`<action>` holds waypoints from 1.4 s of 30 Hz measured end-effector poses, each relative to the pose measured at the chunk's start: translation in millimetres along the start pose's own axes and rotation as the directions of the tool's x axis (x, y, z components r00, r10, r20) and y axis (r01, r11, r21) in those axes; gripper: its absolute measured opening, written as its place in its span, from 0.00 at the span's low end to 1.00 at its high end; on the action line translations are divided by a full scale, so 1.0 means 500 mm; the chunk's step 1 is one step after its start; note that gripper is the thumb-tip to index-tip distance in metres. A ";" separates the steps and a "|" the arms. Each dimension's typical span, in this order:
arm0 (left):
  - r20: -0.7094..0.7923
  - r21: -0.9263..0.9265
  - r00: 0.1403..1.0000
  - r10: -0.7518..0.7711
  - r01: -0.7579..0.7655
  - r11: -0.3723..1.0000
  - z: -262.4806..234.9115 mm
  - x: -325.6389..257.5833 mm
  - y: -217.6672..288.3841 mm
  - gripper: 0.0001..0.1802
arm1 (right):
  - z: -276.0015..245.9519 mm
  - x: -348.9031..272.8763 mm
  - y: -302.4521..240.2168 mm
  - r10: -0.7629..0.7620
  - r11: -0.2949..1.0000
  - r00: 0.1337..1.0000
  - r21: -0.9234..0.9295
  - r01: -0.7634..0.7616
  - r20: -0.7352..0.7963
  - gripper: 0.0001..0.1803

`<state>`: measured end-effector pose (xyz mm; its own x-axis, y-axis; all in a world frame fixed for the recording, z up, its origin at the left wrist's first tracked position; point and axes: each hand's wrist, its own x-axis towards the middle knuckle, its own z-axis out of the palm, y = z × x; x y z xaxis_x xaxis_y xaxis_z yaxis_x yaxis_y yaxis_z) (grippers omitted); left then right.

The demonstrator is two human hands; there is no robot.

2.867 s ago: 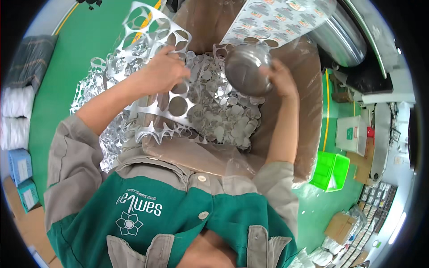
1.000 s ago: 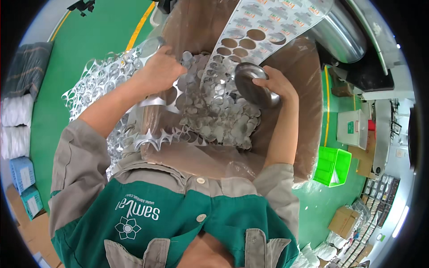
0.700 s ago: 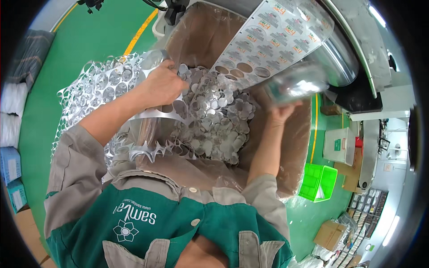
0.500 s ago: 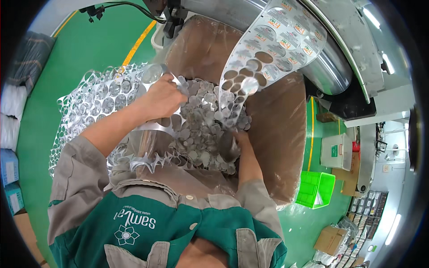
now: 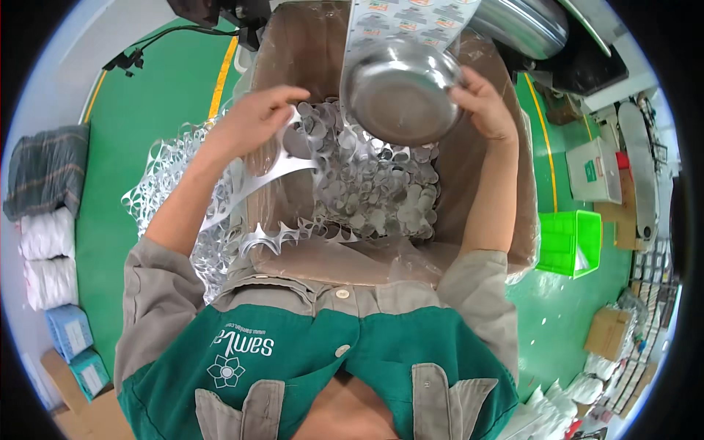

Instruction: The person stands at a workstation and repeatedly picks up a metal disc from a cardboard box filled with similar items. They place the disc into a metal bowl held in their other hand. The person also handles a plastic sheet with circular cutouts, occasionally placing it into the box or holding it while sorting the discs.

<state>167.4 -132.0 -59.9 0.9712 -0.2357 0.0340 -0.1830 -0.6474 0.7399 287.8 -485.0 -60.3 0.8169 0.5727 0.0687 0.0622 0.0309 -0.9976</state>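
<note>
My right hand [image 5: 484,106] grips the rim of a round, shallow metal bowl [image 5: 403,95], tilted so its inside faces me. The bowl hangs over a heap of silvery round lids [image 5: 381,194] in a large brown carton [image 5: 488,198] lined with clear plastic. My left hand [image 5: 257,117] is above the carton's left side, fingers stretched to the right and holding nothing I can see. Just below it, a strip of punched foil scrap [image 5: 282,169] with round holes crosses the carton's edge. Behind the bowl hangs a printed foil web [image 5: 411,22]; the bowl hides its lower part.
More punched foil scrap [image 5: 172,176] spills over the carton's left side. A metal roller [image 5: 524,26] is at the upper right. On the green floor to the right stand a bright green crate [image 5: 568,242] and a white bin [image 5: 594,169]. Wrapped bundles [image 5: 48,172] line the left wall.
My right hand has lifted the bowl from the heap of lids up in front of the printed web. My left hand has come off the punched foil, and my view has shifted.
</note>
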 end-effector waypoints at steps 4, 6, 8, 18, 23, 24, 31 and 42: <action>-0.131 -0.320 0.976 0.173 -0.206 0.925 -0.079 -0.033 0.097 0.19 | 0.011 0.009 0.071 -0.293 0.806 0.923 0.584 0.099 0.247 0.29; -0.257 -0.491 0.951 0.172 -0.282 0.825 -0.130 -0.081 0.141 0.24 | 0.046 0.014 0.143 0.031 0.901 0.959 0.408 -0.149 0.281 0.36; -0.512 -0.563 0.852 0.109 -0.429 0.706 -0.206 -0.173 0.162 0.32 | 0.014 0.052 0.328 0.449 0.889 0.873 -0.197 -0.414 0.189 0.33; -0.626 0.650 0.779 -0.044 0.552 0.523 -0.466 -0.472 -0.103 0.19 | -0.034 -0.075 0.471 0.685 0.063 0.703 -0.946 -0.319 -0.191 0.27; -0.340 0.637 0.900 0.273 0.007 0.771 -0.226 -0.188 0.022 0.17 | 0.004 -0.045 0.438 0.595 0.220 0.798 -0.936 -0.276 -0.095 0.40; -0.227 0.559 0.936 0.269 -0.101 0.823 -0.172 -0.139 0.028 0.16 | 0.010 -0.027 0.411 0.529 0.319 0.847 -0.913 -0.253 -0.049 0.38; 0.206 0.733 0.964 0.165 -0.264 0.627 0.054 -0.034 -0.071 0.16 | 0.036 0.029 0.066 -0.116 0.911 0.993 0.402 0.091 0.038 0.35; 0.305 0.786 0.952 0.008 -0.256 0.562 0.058 -0.023 -0.054 0.17 | 0.009 -0.069 0.633 0.670 0.576 0.620 -0.239 -0.781 -0.408 0.29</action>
<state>156.7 -132.7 -99.9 0.8771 -0.4505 -0.1667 -0.4716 -0.8734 -0.1214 276.7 -491.6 -378.5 0.7819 0.0412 -0.6220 -0.4653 -0.6256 -0.6262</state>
